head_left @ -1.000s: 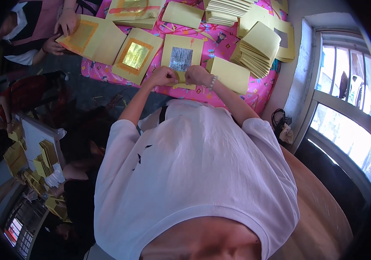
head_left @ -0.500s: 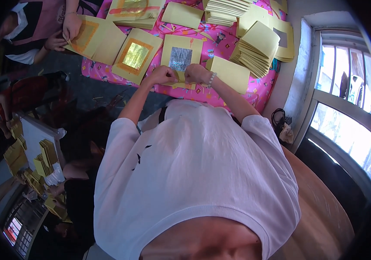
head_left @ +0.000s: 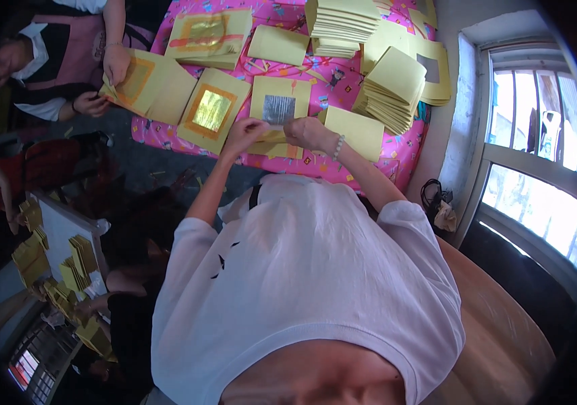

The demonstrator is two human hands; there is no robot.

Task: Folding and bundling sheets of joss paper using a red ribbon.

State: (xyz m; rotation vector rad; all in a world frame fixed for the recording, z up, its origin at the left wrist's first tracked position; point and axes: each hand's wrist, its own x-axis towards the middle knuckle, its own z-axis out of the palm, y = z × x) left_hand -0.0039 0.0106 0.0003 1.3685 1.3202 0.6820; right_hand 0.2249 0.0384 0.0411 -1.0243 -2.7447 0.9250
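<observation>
Two hands in play: left hand (head_left: 244, 135) and right hand (head_left: 308, 133) both pinch the near part of the silver-foiled yellow paper sheet (head_left: 279, 107), front edge of the pink-covered bench (head_left: 399, 152). Looks like folding, calling next for an even crease; long axis points away from the body, foil toward the far end.

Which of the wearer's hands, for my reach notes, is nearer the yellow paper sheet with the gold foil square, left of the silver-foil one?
Left. The left hand is just right of the gold-foil sheet; the right hand is farther right.
</observation>
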